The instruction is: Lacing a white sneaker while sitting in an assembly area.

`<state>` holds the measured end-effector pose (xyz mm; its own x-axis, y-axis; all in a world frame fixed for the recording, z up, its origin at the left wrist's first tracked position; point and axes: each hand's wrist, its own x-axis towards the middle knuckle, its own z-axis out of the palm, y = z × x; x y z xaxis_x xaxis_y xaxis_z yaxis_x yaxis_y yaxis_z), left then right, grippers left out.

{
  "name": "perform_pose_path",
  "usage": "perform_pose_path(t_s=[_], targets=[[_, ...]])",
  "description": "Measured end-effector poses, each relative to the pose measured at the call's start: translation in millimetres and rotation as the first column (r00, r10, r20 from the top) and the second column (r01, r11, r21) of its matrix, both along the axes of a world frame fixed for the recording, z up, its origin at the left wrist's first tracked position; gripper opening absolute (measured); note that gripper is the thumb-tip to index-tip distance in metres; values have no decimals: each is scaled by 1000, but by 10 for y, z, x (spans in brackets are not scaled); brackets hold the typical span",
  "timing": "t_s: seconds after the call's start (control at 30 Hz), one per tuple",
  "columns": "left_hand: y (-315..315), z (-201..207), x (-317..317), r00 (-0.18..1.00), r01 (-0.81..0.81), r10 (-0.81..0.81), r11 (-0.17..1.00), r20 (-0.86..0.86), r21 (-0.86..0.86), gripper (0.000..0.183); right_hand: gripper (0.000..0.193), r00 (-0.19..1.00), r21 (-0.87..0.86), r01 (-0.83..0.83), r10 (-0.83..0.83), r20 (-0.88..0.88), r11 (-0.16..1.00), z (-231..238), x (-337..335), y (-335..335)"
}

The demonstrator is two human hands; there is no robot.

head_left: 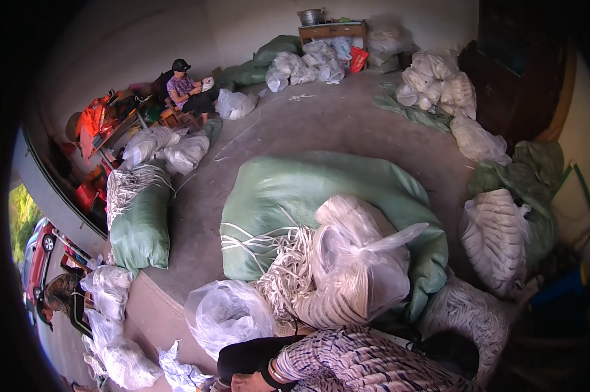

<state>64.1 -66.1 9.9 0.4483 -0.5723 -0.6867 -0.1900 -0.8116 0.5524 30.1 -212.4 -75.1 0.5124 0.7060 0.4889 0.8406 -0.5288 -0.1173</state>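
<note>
My right hand shows at the lower edge, its forearm in a patterned sleeve coming in from the right. A dark band and a bracelet are on the wrist. The fingers are cut off, so whether it is closed or holds anything cannot be told. My left hand is out of view. Dark trousers lie just beyond the hand. Ahead are an open clear plastic bag, a heap of loose white cords and a tied clear bag of pale coiled material, against a large green sack.
Another person sits far left, holding a pale item. More filled clear bags stand around the concrete floor. A green sack with cords is on the left; a wooden table bears a metal pot.
</note>
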Motion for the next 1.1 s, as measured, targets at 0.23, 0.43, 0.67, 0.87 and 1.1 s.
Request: perform_pose_path(t_s=[0.23,0.43,0.67,0.87,1.1], targets=[[-22,-139,29,1000,-16,16,1000,6,13,25,28,999,-46,25,-27,-42,999,-48,38,-9],[215,-282,-227,679,-708,691,528,-248,-470,16,30,978,-30,110,-113,-172,993,258,-34,-194],[224,-290,-654,612,-644,760,317,-220,-696,14,14,597,143,28,98,-796,989,704,164,-181],[86,-189,-686,585,-580,803,320,-110,-749,18,18,394,5,9,2,-919,1000,910,242,-140],[67,-86,-650,500,-670,826,178,-261,-721,12,20,164,210,149,185,-969,966,858,237,-160]])
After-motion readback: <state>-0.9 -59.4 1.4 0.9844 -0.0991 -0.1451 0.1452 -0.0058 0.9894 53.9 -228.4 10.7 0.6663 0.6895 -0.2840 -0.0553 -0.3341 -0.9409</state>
